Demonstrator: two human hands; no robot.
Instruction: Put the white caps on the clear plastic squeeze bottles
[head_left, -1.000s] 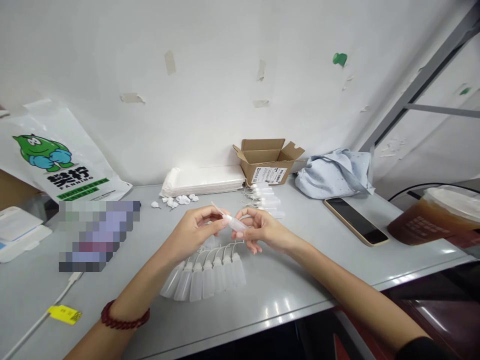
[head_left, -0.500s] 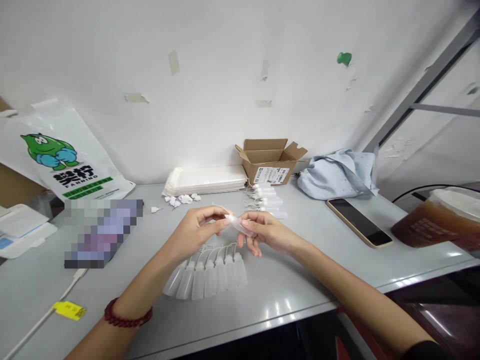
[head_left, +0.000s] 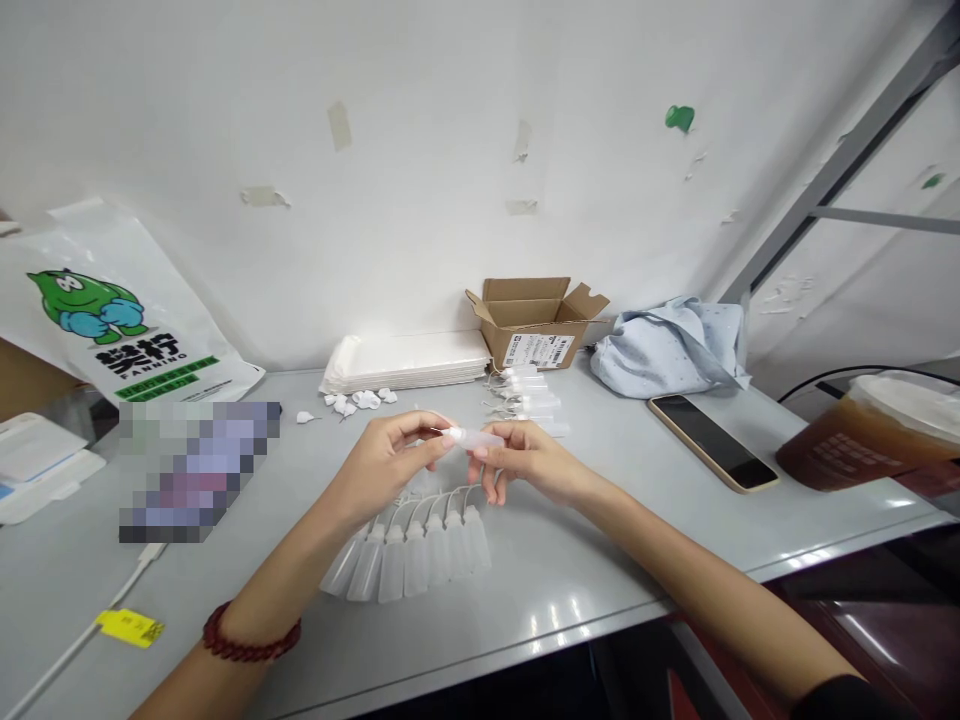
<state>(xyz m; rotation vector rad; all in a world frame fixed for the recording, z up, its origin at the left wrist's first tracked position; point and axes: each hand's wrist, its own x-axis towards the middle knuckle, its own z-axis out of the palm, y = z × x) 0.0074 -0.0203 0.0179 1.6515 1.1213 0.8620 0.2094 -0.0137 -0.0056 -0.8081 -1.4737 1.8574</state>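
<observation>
Between both hands a small translucent squeeze bottle (head_left: 482, 440) is held nearly level above the table. My left hand (head_left: 384, 455) is closed, thumb and fingers pinching the white cap (head_left: 454, 434) at its left end, where a thin needle points left. My right hand (head_left: 536, 462) grips the bottle's body at the other end, its lower fingers loosely curled. Below the hands lies a fanned row of similar bottles (head_left: 415, 562) with cords at their necks. Behind my right hand, more of these bottles (head_left: 534, 405) lie in a stack. White needle tips (head_left: 365, 400) are scattered behind my left hand.
At the wall are a stack of white packets (head_left: 409, 358), an open cardboard box (head_left: 536, 345) and a pale blue cloth bag (head_left: 664, 350). A phone (head_left: 712, 443) and a drink tub (head_left: 862, 430) stand right. A printed plastic bag (head_left: 142, 300) and a cable (head_left: 67, 655) lie left.
The bottle has turned from slanting down to the right to almost level, and its thin needle now shows at the left. The view has shifted slightly to the right.
</observation>
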